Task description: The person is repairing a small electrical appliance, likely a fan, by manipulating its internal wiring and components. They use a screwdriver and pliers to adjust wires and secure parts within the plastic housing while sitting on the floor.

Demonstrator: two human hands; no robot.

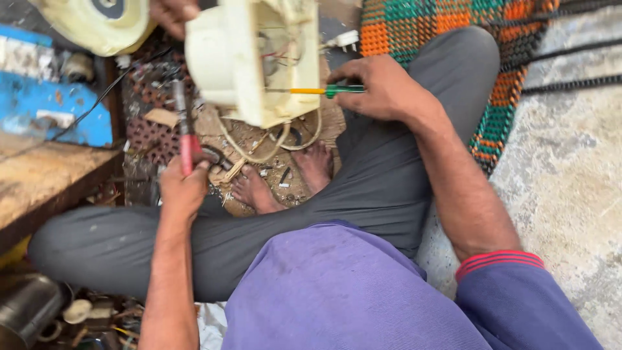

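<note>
Head view: right hand (382, 87) fingers grip the green screwdriver (324, 91) handle.

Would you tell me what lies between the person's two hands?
In the head view, the cream plastic housing lies between the left hand and right hand, with the right hand's green-handled screwdriver reaching into it.

Count, head view: two hands of the seated person, left (183, 188) and right (382, 87). One further hand (173, 14) at top edge. Two bare feet (256, 191). One cream appliance housing (256, 58). One green-handled screwdriver (324, 91). One red-handled tool (184, 129). One wooden bench (45, 175). One woven mat (453, 26).
</note>
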